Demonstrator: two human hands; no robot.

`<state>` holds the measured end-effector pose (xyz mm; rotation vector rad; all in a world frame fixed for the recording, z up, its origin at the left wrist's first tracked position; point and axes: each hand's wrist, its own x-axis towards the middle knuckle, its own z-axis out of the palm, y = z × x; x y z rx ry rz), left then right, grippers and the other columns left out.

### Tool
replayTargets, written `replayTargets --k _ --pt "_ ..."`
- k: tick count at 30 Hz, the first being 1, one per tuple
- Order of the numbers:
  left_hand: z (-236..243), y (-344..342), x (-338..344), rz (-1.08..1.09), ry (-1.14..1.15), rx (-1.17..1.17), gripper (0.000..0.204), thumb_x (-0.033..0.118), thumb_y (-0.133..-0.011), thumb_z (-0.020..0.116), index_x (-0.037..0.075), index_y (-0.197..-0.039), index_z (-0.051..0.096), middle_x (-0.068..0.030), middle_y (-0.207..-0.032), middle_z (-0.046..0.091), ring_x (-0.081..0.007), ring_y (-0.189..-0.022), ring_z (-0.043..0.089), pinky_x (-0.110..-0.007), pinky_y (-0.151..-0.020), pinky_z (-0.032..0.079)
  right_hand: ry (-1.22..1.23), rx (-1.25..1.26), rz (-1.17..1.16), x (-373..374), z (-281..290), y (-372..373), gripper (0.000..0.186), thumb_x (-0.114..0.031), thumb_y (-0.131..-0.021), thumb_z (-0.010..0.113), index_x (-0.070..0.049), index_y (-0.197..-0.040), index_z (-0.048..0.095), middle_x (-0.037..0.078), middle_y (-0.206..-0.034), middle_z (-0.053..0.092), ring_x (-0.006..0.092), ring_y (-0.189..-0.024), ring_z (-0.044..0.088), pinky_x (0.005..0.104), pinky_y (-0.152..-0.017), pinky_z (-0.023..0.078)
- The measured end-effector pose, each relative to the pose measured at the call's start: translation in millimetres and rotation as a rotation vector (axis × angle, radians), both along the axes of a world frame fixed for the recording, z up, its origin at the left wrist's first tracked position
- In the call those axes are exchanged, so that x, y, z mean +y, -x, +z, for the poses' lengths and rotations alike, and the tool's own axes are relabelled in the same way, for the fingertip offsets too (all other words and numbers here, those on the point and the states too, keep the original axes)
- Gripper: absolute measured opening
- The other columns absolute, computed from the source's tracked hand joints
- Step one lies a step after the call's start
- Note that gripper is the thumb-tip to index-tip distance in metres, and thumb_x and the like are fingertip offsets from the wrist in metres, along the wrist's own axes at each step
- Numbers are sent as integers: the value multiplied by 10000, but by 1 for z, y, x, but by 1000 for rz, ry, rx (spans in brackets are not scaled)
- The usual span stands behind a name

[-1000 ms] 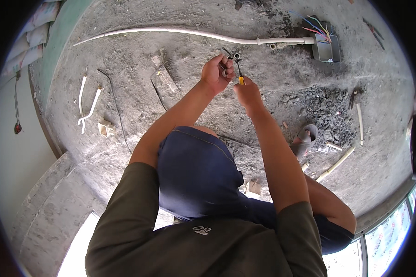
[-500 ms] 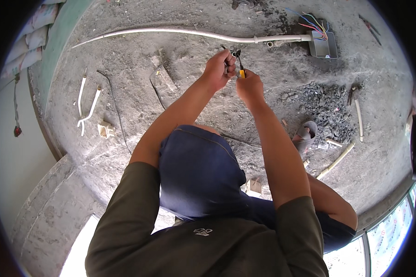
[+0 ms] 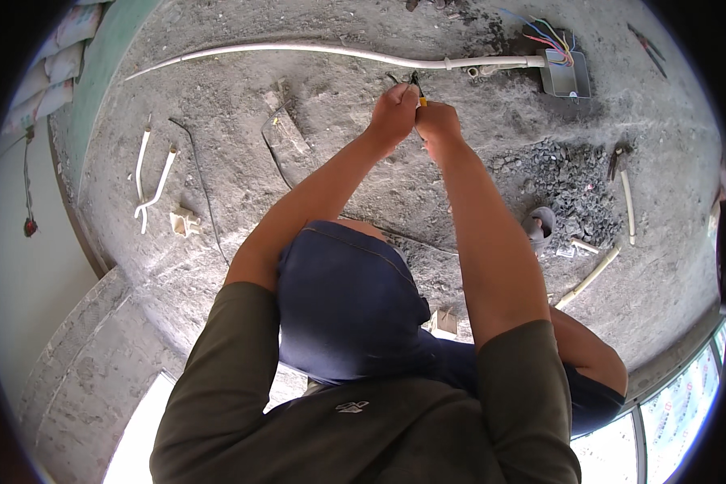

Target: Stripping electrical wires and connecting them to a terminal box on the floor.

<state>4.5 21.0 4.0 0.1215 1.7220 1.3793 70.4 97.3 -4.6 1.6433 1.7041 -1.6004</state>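
My two hands meet above the dusty floor, below the long white conduit. My left hand [image 3: 395, 110] is closed round a thin black cable [image 3: 391, 78], a short piece of which sticks out past the fingers. My right hand [image 3: 438, 123] presses against it, closed on a yellow-handled tool [image 3: 423, 102] with a dark head [image 3: 415, 78]. The fingers hide most of this tool, so its kind cannot be made out. The white conduit [image 3: 323, 48] runs into a grey junction box [image 3: 569, 79] at the far right, where coloured wires [image 3: 557, 47] stick up.
Dark rubble [image 3: 577, 189] lies right of my arms, by a foot in a grey shoe [image 3: 538, 226]. Pale pipe offcuts [image 3: 589, 278] lie nearby. On the left are white pipe pieces [image 3: 160, 181], a small box [image 3: 185, 223] and a black cable [image 3: 198, 169]. Pliers [image 3: 648, 50] lie far right.
My hands have come together, the right one rising slightly, and the left fingers now cover more of the tool. Its dark head points up beyond them.
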Motion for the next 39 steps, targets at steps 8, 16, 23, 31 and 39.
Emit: replayTargets --k 8,16,23,31,39 --pt "-4 -4 -18 -157 67 297 295 256 -978 462 32 -793 512 7 -685 433 -84 -686 347 -283 -605 354 -146 -36 153 -2 2 1 276 -248 -775 580 -35 -914 687 161 -870 691 277 -737 688 372 -625 528" --pt "-8 -2 -26 -228 85 422 324 289 -963 445 13 -811 520 -154 -664 520 -251 -596 485 -400 -610 421 -21 -46 89 3 8 5 272 -221 -772 556 -29 -919 682 166 -891 693 298 -817 685 381 -702 525" --pt "-7 14 -35 137 -197 -349 271 271 -983 475 106 -770 508 -2 -696 488 -99 -569 424 -257 -527 371 -131 39 234 20 7 -24 314 -202 -764 549 -79 -1023 678 179 -969 683 354 -948 647 409 -804 507" --pt "3 20 -15 18 -147 -240 283 288 -990 486 65 -821 531 -17 -720 522 -90 -577 451 -256 -512 377 -301 -25 337 4 8 -49 483 -243 -798 557 -129 -1267 540 190 -1109 641 367 -1034 612 445 -881 482" --pt "-14 21 -19 -87 185 281 277 284 -903 619 24 -831 556 -24 -665 573 -105 -506 486 -279 -445 379 -176 -78 348 -16 5 -37 560 -251 -817 535 -115 -1340 389 254 -1203 538 411 -1131 538 462 -955 430"
